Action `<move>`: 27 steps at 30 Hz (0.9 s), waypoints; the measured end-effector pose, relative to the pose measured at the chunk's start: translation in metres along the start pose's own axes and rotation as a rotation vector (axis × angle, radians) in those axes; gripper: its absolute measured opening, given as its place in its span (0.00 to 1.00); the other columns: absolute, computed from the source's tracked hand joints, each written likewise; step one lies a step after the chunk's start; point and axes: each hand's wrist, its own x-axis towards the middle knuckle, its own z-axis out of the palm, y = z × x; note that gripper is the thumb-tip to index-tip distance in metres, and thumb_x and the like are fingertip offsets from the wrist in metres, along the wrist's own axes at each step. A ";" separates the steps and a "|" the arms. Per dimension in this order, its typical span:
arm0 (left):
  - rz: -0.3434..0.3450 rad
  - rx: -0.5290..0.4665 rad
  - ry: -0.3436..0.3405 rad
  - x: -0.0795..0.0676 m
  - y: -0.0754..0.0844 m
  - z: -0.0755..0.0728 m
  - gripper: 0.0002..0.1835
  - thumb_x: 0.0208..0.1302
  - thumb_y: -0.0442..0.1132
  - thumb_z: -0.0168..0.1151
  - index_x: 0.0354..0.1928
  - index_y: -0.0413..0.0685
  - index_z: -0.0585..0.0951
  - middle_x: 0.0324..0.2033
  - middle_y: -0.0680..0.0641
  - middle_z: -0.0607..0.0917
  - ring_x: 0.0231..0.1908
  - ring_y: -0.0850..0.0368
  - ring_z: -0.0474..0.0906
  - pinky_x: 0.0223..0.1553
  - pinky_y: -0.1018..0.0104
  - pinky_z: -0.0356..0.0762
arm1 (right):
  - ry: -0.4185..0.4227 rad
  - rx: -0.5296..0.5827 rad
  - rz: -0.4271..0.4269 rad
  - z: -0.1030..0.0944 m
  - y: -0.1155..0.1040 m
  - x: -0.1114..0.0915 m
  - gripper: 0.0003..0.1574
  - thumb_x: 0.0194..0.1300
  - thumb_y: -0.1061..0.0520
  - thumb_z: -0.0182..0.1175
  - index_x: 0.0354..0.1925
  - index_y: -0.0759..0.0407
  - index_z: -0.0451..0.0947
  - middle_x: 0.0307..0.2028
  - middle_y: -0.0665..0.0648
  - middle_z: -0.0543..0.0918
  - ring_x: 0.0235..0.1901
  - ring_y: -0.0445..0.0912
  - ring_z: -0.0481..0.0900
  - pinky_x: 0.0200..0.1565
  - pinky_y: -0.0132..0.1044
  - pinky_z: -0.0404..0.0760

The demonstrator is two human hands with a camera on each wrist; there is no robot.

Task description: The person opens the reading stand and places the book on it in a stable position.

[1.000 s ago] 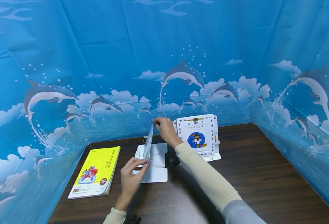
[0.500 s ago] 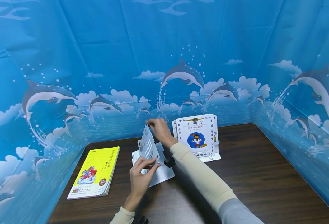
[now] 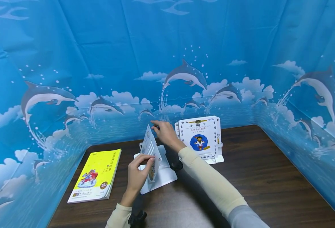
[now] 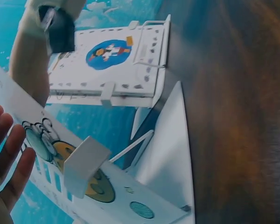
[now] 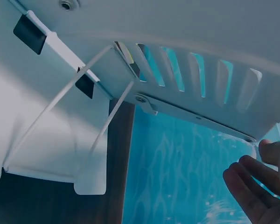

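Observation:
A white book stand (image 3: 159,176) stands unfolded on the dark table, its slotted, picture-printed back panel (image 3: 151,145) tilted up and seen nearly edge-on. Wire legs (image 5: 60,95) brace the panel from behind. My left hand (image 3: 138,174) is at the panel's printed front, with thumb and index tips close together over it. In the left wrist view its fingers (image 4: 11,163) look loosely extended beside a white page clip (image 4: 84,163); the thumb is hidden. My right hand (image 3: 166,134) is beside the panel's top corner, its fingers relaxed and holding nothing in the right wrist view.
A second white stand (image 3: 219,158) holds a white picture book (image 3: 198,136) at the back right. A yellow book (image 3: 96,174) lies flat on the left. A blue dolphin-printed curtain (image 3: 144,63) surrounds the table (image 3: 258,177) at the back and sides.
The stand has turned so its panel's printed front shows more. My left hand has moved off the panel's lower edge toward its front, and my right fingers have loosened from the top corner.

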 end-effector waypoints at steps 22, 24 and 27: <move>-0.255 -0.034 -0.042 0.071 -0.041 -0.015 0.12 0.77 0.36 0.65 0.56 0.39 0.86 0.49 0.37 0.89 0.41 0.64 0.85 0.46 0.79 0.83 | 0.096 0.194 0.053 -0.014 -0.003 -0.099 0.10 0.79 0.55 0.62 0.47 0.56 0.89 0.38 0.52 0.92 0.34 0.39 0.87 0.37 0.32 0.84; -0.282 -0.032 -0.045 0.077 -0.045 -0.015 0.13 0.78 0.37 0.64 0.57 0.39 0.86 0.49 0.37 0.88 0.41 0.64 0.84 0.46 0.78 0.84 | 0.101 0.235 0.062 -0.014 -0.006 -0.109 0.10 0.79 0.55 0.62 0.46 0.57 0.89 0.37 0.53 0.92 0.33 0.40 0.87 0.36 0.31 0.84; -0.331 -0.045 -0.060 0.086 -0.050 -0.015 0.14 0.79 0.38 0.63 0.59 0.40 0.85 0.50 0.36 0.87 0.44 0.59 0.85 0.48 0.73 0.86 | 0.077 0.297 0.084 -0.015 -0.012 -0.123 0.09 0.79 0.57 0.62 0.47 0.58 0.88 0.37 0.54 0.91 0.32 0.43 0.87 0.35 0.31 0.84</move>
